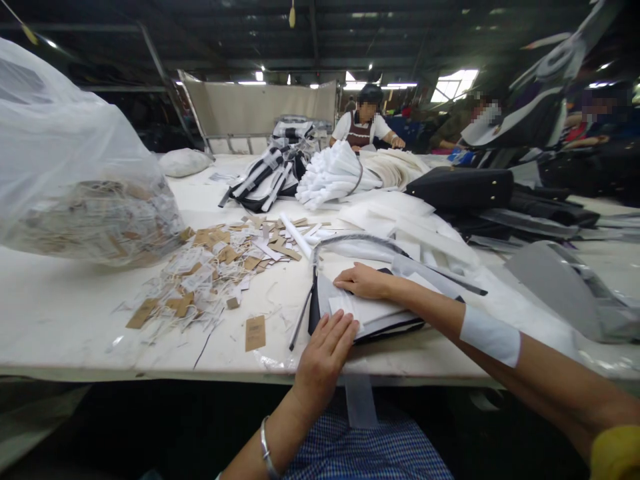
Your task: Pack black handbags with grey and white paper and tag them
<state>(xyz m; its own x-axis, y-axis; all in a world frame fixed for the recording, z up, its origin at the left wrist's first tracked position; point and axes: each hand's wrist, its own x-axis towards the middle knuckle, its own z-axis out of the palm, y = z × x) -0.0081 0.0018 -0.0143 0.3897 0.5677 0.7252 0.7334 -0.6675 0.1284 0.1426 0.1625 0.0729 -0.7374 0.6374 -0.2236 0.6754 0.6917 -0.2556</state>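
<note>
In front of me on the table lies a black handbag (314,310), its long curved handle (360,237) wrapped in clear film. White padding sheets (385,310) lie on it or inside it; I cannot tell which. My left hand (325,350) rests flat on the near left corner of the white sheets, fingers stretched out side by side. Further back, my right hand (369,281) has its bent fingers closed at the sheets' upper left edge, with fingertips partly hidden. A brown tag (255,333) lies left of the bag.
Loose tags (200,273) are heaped to the left beside a big clear plastic bag (75,160) of more. Behind are white padding rolls (330,177) and wrapped handles (267,177). Black bag pieces (460,190) lie right. A co-worker (363,123) stands across the table.
</note>
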